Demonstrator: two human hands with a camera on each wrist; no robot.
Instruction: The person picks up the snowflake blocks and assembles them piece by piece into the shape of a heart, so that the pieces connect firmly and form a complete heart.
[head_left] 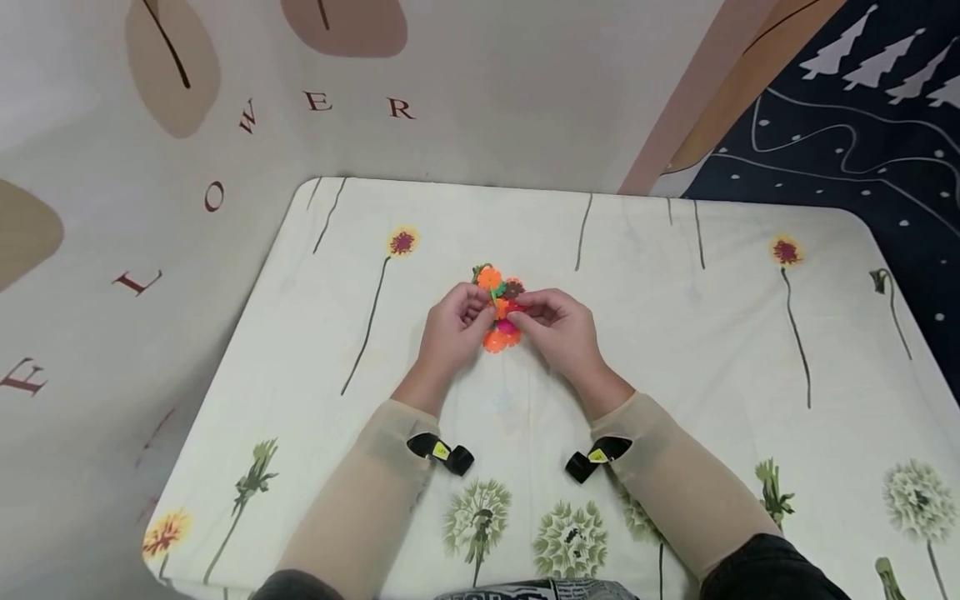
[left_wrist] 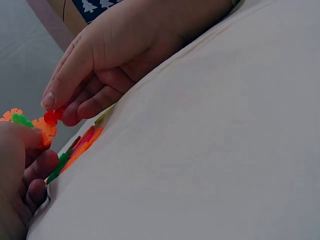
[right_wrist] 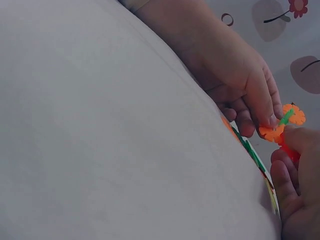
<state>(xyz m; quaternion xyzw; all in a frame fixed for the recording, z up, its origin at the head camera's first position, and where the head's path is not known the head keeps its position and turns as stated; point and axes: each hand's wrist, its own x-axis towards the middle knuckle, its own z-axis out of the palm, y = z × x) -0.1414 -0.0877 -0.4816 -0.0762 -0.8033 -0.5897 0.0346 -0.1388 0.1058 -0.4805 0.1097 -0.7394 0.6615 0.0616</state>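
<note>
Between the hands is a small chain of flower-shaped plastic linking discs. An orange disc (right_wrist: pixel 294 114) joins a green disc (right_wrist: pixel 286 117), which joins a second orange disc (left_wrist: pixel 46 131). My left hand (head_left: pixel 453 325) pinches this chain between thumb and fingertips. Opposite it, my right hand (head_left: pixel 558 325) pinches a red disc (left_wrist: pixel 51 117), whose edge is right at the second orange disc. Fingers partly hide the meeting point. Beneath the hands, more loose discs lie on the table, including an orange one (head_left: pixel 495 341), a magenta one (head_left: pixel 507 327) and a brown one (head_left: pixel 513 288).
A white cloth with printed flowers covers the table (head_left: pixel 300 333). Its far edge meets a pale curtain with printed letters (head_left: pixel 510 125); a dark tree-patterned cloth (head_left: pixel 825 142) hangs at the right. Each wrist wears a small black camera (head_left: pixel 450 457).
</note>
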